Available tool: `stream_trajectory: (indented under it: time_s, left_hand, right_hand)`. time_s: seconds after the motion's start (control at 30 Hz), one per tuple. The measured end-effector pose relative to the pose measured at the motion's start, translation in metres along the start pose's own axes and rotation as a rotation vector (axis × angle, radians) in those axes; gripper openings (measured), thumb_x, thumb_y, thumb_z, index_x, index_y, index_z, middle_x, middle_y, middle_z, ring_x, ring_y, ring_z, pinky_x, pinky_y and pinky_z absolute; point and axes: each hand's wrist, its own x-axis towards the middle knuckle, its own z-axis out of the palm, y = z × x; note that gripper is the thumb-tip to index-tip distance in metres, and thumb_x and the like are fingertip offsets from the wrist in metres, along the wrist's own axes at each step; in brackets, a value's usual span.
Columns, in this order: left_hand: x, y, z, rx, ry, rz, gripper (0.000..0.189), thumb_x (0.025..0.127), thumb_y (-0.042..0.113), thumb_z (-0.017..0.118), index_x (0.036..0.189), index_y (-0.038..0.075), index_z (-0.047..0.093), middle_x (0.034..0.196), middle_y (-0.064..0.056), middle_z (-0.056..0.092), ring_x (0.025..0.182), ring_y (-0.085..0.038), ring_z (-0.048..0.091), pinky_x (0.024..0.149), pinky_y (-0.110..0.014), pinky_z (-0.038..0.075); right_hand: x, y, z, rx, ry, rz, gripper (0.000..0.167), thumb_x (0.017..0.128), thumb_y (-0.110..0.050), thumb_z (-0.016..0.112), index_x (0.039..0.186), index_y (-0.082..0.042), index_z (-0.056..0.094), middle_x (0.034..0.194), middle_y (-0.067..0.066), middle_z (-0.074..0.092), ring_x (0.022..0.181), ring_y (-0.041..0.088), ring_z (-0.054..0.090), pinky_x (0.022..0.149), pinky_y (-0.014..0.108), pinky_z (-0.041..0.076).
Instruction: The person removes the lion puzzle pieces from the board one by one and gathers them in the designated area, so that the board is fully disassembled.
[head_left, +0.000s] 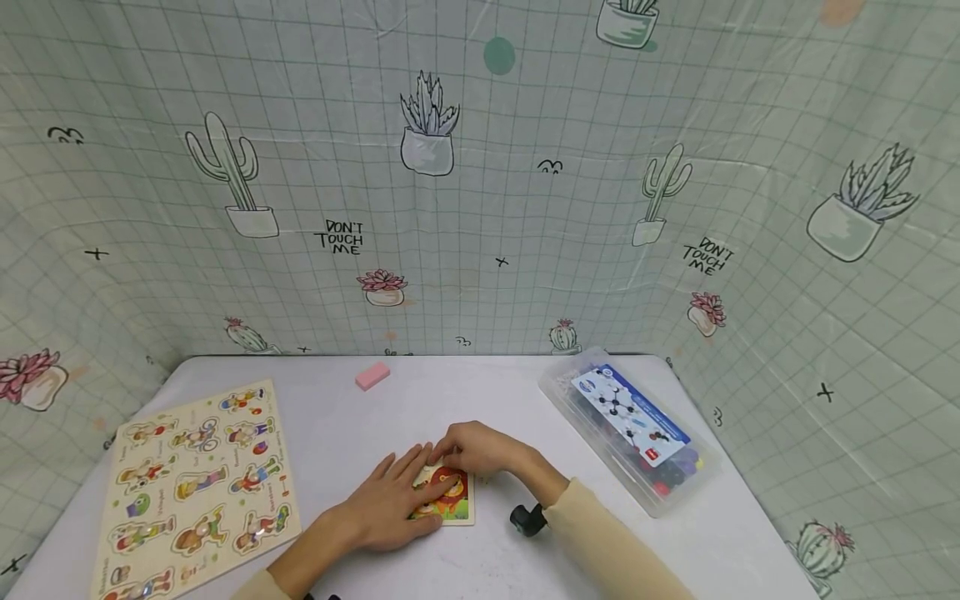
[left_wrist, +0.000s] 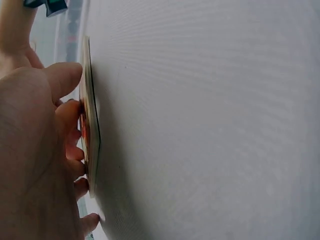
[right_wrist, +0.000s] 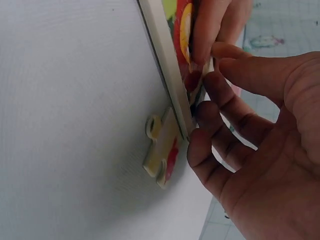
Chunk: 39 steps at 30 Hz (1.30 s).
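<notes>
Has the small lion puzzle (head_left: pixel 457 500) lying flat near the middle of the worktop (head_left: pixel 465 392). Rests the left hand (head_left: pixel 378 504) across it, with fingers spread out and not gripping, likely to stop any sliding. Curls the fingers of the right hand (head_left: pixel 480 450) round the far right corner, maybe for a firm push there; cannot tell about a piece tucked under the fingertips. Shows one loose piece (right_wrist: pixel 162 150) just beside the puzzle's right side, perhaps for easy reach. Seems to point the picture's top away, with the green part at the near edge. Looks almost square where not covered, so cannot tell a long way from a short way. Has the big picture board (head_left: pixel 198 492) off left and the plastic box (head_left: pixel 630 433) off right, probably for room in the middle.
</notes>
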Motion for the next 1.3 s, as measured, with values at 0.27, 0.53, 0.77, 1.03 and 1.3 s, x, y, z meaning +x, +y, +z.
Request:
stream_trajectory:
  time_s: [0.27, 0.53, 0.77, 1.03, 1.3]
  left_hand:
    - [0.0007, 0.0016, -0.0029, 0.012, -0.022, -0.007, 0.054, 0.101, 0.057, 0.046, 0.151, 0.037, 0.046, 0.168, -0.014, 0.012, 0.155, -0.03, 0.012, 0.119, -0.061, 0.014]
    - [-0.001, 0.0013, -0.0034, -0.002, -0.012, -0.004, 0.054, 0.101, 0.056, 0.047, 0.151, 0.036, 0.047, 0.168, -0.014, 0.012, 0.155, -0.031, 0.012, 0.119, -0.061, 0.014]
    - [-0.0007, 0.0013, -0.0039, -0.013, -0.019, -0.001, 0.055, 0.1, 0.057, 0.048, 0.151, 0.036, 0.047, 0.168, -0.013, 0.012, 0.155, -0.03, 0.011, 0.119, -0.062, 0.013]
    - [0.001, 0.0008, -0.0023, 0.0, -0.024, -0.008, 0.055, 0.101, 0.058, 0.046, 0.152, 0.038, 0.044, 0.169, -0.013, 0.011, 0.155, -0.03, 0.011, 0.119, -0.061, 0.012]
    - [0.0019, -0.0001, -0.0016, 0.006, -0.029, -0.015, 0.056, 0.101, 0.059, 0.044, 0.153, 0.038, 0.044, 0.169, -0.012, 0.01, 0.155, -0.03, 0.01, 0.12, -0.06, 0.011]
  right_hand:
    - [0.002, -0.0027, 0.0044, -0.027, -0.019, -0.006, 0.028, 0.099, -0.007, 0.059, 0.12, -0.015, 0.076, 0.102, -0.006, 0.066, 0.082, 0.001, 0.054, 0.079, 0.02, 0.047]
    - [0.0026, -0.0046, 0.0045, -0.027, -0.005, -0.023, 0.033, 0.098, -0.001, 0.056, 0.119, -0.015, 0.077, 0.103, -0.007, 0.066, 0.089, 0.001, 0.055, 0.086, 0.021, 0.048]
    - [0.0041, -0.0053, 0.0059, -0.017, 0.021, -0.025, 0.035, 0.098, 0.003, 0.052, 0.113, -0.014, 0.078, 0.104, -0.005, 0.065, 0.094, 0.003, 0.055, 0.089, 0.023, 0.048]
    - [0.0055, -0.0043, 0.0072, -0.007, 0.028, -0.024, 0.038, 0.096, 0.006, 0.049, 0.111, -0.013, 0.077, 0.106, -0.004, 0.066, 0.097, 0.006, 0.055, 0.092, 0.027, 0.048]
    - [0.0073, -0.0031, 0.0074, 0.01, 0.023, -0.012, 0.039, 0.095, 0.007, 0.048, 0.112, -0.013, 0.077, 0.109, -0.005, 0.068, 0.104, 0.006, 0.057, 0.098, 0.03, 0.048]
